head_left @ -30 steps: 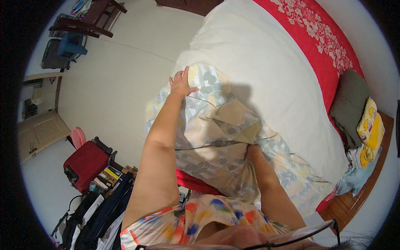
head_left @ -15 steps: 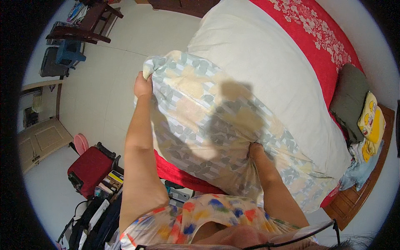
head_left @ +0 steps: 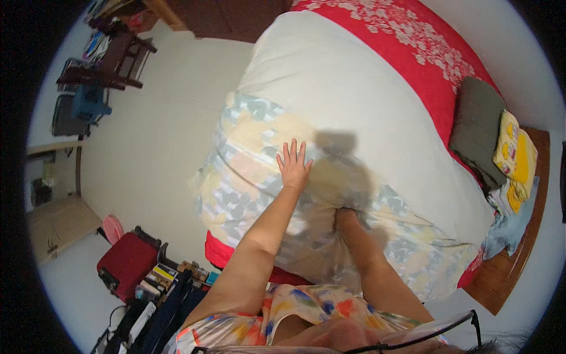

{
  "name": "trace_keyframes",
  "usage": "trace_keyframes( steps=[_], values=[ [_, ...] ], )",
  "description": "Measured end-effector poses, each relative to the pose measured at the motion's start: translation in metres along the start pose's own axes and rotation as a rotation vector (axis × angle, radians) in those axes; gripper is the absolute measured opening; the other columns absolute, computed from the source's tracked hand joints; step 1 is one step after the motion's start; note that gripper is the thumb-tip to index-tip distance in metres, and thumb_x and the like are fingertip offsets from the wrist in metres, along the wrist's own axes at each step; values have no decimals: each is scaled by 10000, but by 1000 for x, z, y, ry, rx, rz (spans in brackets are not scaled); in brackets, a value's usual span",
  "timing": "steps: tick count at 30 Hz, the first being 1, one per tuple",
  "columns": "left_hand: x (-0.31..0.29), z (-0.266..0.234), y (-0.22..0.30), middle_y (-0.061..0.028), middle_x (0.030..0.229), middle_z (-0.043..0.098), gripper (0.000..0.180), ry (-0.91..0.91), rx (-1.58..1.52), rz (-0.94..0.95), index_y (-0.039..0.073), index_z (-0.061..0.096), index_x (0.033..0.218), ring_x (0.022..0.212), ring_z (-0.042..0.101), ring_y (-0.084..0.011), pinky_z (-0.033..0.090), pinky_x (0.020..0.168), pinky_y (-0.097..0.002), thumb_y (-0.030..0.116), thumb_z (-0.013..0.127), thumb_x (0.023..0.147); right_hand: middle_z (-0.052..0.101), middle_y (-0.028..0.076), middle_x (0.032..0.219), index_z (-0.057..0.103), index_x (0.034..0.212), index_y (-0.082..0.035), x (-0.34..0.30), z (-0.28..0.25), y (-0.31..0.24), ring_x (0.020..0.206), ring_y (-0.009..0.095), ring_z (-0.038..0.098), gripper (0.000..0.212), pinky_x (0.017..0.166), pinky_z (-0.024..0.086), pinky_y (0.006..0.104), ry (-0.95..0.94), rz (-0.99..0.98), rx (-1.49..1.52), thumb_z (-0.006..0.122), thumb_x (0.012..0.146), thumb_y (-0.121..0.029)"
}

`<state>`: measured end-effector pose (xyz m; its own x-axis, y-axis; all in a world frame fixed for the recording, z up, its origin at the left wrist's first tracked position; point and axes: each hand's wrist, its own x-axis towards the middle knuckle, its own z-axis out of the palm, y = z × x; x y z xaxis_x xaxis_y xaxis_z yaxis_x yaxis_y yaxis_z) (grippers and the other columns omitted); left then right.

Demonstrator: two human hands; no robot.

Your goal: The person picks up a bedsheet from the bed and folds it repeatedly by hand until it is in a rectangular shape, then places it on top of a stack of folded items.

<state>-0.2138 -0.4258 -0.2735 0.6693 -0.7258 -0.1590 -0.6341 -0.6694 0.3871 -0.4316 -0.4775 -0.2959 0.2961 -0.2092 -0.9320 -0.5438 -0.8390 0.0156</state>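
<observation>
On the near edge of the bed (head_left: 330,76) we have a patterned sheet (head_left: 247,177) spread over the white cover (head_left: 354,112). Our left hand (head_left: 293,165) lies flat on it, fingers splayed and palm down. Our right hand (head_left: 346,217) is bunched into the cloth, closed around a fold of it.

In our judgement, smoothing is done well by sweeping the flat palm outward from the gathered fold toward the free edge, keeping the other hand as an anchor so the cloth does not drag.

We note the sheet is thin and soft, printed in pale yellow, grey-blue and white blocks with leaf shapes. It is creased around the right hand, and its edge hangs over the bed's side above a red layer (head_left: 221,255). Folded clothes (head_left: 480,130) sit well apart at the far right.
</observation>
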Motion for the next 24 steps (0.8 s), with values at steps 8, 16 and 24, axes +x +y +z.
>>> trace_keyframes(
  steps=[8,16,24],
  values=[
    [31,59,26,-15,1415,154,614,155,122,-148,201,263,1331,1307,97,-242,67,1036,-473,399,462,786,603,110,961,571,999,-83,-26,-36,62,834,225,566,312,702,450,325,-65,-504,617,550,752,-272],
    [32,71,18,-20,1376,255,588,283,180,-142,177,359,1278,1272,201,-264,150,1020,-475,287,501,718,554,185,864,550,906,14,78,-213,211,827,321,526,230,774,418,378,1256,-93,989,540,778,-177],
    [32,79,13,-61,1368,262,595,254,216,-134,140,353,1270,1249,230,-309,159,1011,-482,244,496,702,305,181,1316,341,1262,-75,133,-300,306,1208,331,300,716,990,221,475,1163,324,420,648,684,-365]
  ],
)
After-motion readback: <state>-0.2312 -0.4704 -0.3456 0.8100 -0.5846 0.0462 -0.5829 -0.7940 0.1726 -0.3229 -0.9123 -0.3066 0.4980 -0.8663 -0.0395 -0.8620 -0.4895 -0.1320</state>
